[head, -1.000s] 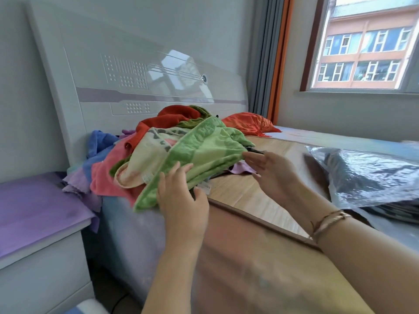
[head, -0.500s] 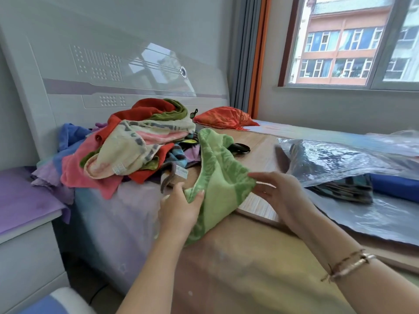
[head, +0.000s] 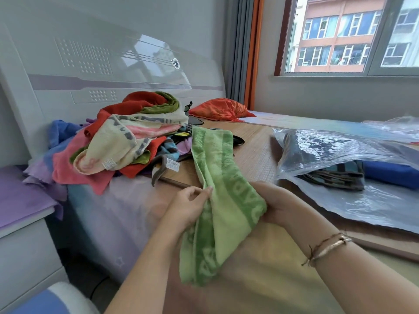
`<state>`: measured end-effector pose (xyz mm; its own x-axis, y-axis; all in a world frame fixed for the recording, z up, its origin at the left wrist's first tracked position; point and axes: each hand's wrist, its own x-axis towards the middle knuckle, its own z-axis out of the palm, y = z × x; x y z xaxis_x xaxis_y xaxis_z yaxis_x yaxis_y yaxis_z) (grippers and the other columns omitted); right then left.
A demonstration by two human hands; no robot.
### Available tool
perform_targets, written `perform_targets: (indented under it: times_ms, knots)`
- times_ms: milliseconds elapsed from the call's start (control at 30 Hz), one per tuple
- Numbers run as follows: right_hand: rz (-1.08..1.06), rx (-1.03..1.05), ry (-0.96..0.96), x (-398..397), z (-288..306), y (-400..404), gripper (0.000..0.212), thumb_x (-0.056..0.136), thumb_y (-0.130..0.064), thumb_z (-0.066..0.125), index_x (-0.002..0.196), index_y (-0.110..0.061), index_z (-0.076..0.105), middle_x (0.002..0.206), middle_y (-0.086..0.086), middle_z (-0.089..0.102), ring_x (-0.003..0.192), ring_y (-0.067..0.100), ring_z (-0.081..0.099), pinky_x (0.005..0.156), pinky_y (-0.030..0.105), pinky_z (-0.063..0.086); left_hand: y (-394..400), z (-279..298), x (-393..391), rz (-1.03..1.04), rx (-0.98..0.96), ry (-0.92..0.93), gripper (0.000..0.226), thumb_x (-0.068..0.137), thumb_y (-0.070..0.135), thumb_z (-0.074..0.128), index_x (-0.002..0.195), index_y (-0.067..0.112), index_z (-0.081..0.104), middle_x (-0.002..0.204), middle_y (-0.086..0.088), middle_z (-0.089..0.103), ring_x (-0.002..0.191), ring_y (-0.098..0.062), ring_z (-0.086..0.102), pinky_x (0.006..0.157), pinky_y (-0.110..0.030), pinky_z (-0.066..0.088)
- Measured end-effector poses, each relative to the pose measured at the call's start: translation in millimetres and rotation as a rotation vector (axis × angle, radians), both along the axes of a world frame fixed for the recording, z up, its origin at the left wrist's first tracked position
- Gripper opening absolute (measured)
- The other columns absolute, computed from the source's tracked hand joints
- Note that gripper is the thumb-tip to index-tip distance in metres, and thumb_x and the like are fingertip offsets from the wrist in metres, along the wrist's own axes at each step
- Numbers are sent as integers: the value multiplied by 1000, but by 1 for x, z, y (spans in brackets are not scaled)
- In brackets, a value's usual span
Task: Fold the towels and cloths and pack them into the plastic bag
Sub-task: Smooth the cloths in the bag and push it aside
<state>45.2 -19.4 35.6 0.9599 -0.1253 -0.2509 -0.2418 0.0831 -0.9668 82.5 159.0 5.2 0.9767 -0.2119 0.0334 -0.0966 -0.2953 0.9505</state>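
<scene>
A person stood at the edge of a bed, seen from their own head looking down at both hands. Half a second before, the green towel [head: 221, 193] had trailed from the pile of cloths [head: 127, 143] near the headboard [head: 108, 64]; now it was drawn clear of that pile and hung lengthwise between the hands, its far end resting on the wooden board [head: 256, 155] and its near end drooping over the mattress edge.

The left hand [head: 189, 207] pinched the towel's left edge between thumb and fingertips. The right hand [head: 275, 206] cupped the towel from the other side, its fingers hidden under the fabric, so its hold looked like a grip but could not be seen fully.

The towel appeared doubled along its length, which suggested the folding of this piece had only just begun. To the right lay the clear plastic bag [head: 340, 150], mouth toward the person, with a dark patterned cloth [head: 340, 175] and a blue cloth [head: 390, 173] already inside. Many cloths remained heaped unfolded, so the task looked far from finished.
</scene>
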Motion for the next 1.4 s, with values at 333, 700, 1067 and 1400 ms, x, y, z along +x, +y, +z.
perform_targets:
  times_ms: [333, 700, 1067, 1400]
  knots:
    - [253, -540, -157, -3, 6, 22, 14, 76, -26, 71, 83, -16, 64, 72, -5, 61, 68, 10, 57, 70, 30, 49, 1, 5, -8, -101, -348, 177, 35, 79, 33, 74, 102, 6, 71, 87, -9, 75, 76, -18, 71, 67, -26, 54]
    - [-270, -667, -106, -8, 13, -13, 74, 98, -27, 49, 154, -15, 2, 146, 19, 38, 126, 29, 46, 85, 26, 39, -23, 13, -18, 21, -575, 208, 36, 86, 12, 66, 118, 9, 51, 97, -16, 68, 74, -24, 67, 61, -32, 53]
    - [-528, -805, -35, -35, -1, -88, 76, 100, -45, 36, 153, -19, -11, 161, 13, 5, 145, 33, 17, 115, 38, 19, -87, 22, -41, -116, -650, 313, 27, 87, 7, 60, 114, 4, 57, 85, -16, 68, 68, -26, 66, 63, -37, 57]
    - [-634, -976, 25, -90, -15, -152, 72, 100, -44, 36, 154, -15, -1, 160, 17, 2, 147, 35, 7, 119, 46, 14, -123, 25, -68, -158, -666, 304, 30, 87, 7, 60, 117, 8, 57, 89, -14, 69, 71, -26, 68, 56, -32, 56]
